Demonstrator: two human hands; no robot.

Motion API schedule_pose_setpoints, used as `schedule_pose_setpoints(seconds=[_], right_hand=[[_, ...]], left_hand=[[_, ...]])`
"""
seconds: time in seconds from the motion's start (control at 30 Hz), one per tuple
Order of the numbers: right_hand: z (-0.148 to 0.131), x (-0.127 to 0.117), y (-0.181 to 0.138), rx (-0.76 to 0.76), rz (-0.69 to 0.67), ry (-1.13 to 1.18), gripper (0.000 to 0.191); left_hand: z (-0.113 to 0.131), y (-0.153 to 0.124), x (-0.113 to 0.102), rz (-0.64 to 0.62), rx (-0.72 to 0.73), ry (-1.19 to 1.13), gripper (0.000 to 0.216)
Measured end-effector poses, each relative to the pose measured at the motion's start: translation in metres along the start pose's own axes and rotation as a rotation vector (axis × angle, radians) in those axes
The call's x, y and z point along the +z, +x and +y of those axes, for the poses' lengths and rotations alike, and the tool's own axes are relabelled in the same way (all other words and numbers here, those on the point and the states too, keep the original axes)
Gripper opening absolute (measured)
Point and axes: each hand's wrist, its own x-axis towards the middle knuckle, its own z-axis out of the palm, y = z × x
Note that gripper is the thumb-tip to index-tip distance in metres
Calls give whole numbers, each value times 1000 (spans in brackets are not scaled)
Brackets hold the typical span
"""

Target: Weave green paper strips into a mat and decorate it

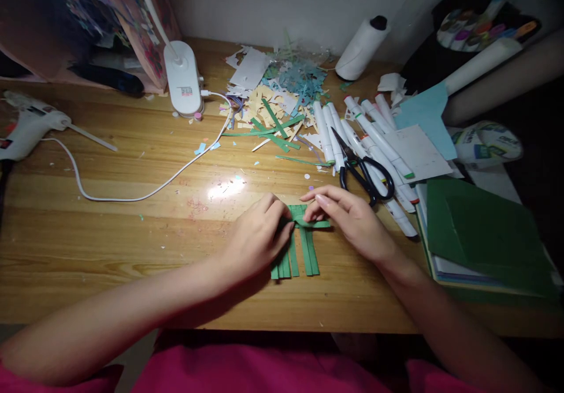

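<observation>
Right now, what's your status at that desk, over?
Left hand holding green paper strips flat. Right hand pinching crosswise strip on top. Scissors and markers lie just beyond right hand, untouched.

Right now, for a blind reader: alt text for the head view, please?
A left hand and right hand hold green paper strips on a wooden desk. Scissors, markers and paper scraps lie behind them.
</observation>
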Motion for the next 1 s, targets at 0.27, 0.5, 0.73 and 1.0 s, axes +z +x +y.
schedule_pose_setpoints(seconds=[0.27,0.5,0.73,1.0], right_hand=[[-6,-12,-5,-88,-136,-476,22],[-7,-23,-6,-173,-249,-630,19],[-7,-20,-8,-61,-215,-585,15],[-8,-20,-5,134,-207,-152,21]], left_hand=[[0,2,-1,-67,55,-5,15],[2,-2,-4,-94,83,4,12],[-1,-1,-1,-83,91,7,10],[1,-1,0,-83,111,56,12]])
